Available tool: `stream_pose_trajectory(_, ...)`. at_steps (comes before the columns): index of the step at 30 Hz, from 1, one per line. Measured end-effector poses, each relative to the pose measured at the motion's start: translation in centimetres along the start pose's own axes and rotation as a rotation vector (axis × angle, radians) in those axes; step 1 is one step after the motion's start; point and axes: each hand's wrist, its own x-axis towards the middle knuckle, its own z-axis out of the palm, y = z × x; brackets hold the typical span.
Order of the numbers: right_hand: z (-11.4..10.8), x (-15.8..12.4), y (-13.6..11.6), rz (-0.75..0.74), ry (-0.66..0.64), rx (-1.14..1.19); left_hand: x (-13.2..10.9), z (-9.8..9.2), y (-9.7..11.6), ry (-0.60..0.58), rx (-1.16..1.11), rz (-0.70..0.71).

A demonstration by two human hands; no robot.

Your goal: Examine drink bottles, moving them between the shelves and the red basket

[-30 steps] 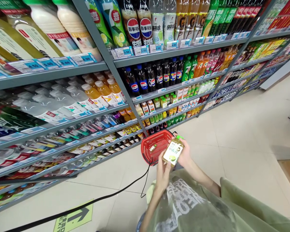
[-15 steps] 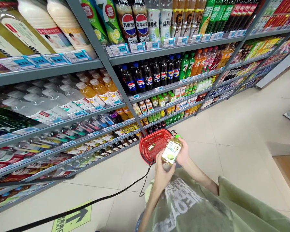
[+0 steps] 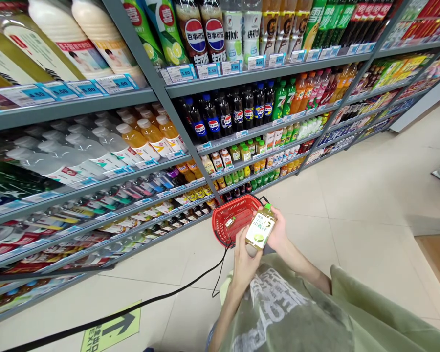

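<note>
A drink bottle (image 3: pixel 260 230) with a green cap and a white label showing a green fruit is held between both hands, tilted, label facing up at me. My left hand (image 3: pixel 245 254) grips its lower left side. My right hand (image 3: pixel 278 230) is wrapped round its right side near the cap. Just beyond the hands a red shopping basket (image 3: pixel 220 208) stands on the floor by the shelves, partly covered by the hands and bottle. One small bottle (image 3: pixel 230 222) with a green cap lies inside it.
Shelves (image 3: pixel 220 85) full of drinks run along the left and far side, with cola bottles (image 3: pixel 212 122) and green-capped bottles (image 3: pixel 245 151) among them. A black cord (image 3: pixel 161 296) crosses the lower left. A green floor sign (image 3: pixel 113 327) lies on the tiles (image 3: pixel 359 205).
My left thumb has shifted lower and off the bottle's front edge. The bottle stays in both hands in nearly the same place.
</note>
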Motion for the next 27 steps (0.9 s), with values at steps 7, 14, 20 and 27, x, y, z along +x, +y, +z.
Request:
stream_pose_trajectory(7, 0.1, 0.0, 0.0, 0.037, -0.062, 0.003, 0.1, -0.2, 0.3, 0.074, 0.097, 0.174)
stream_pose_trajectory(14, 0.4, -0.2, 0.1, 0.058, -0.041, 0.017, 0.0, -0.6, -0.1, 0.208, 0.265, 0.436)
stream_pose_trajectory(20, 0.6, -0.2, 0.4, 0.085, -0.027, 0.044, -0.6, -1.0, -0.7, 0.255, 0.289, 0.549)
stream_pose_trajectory(27, 0.6, -0.3, 0.7, 0.109, -0.020, 0.041, -1.0, -1.3, -0.9, 0.295, 0.304, 0.584)
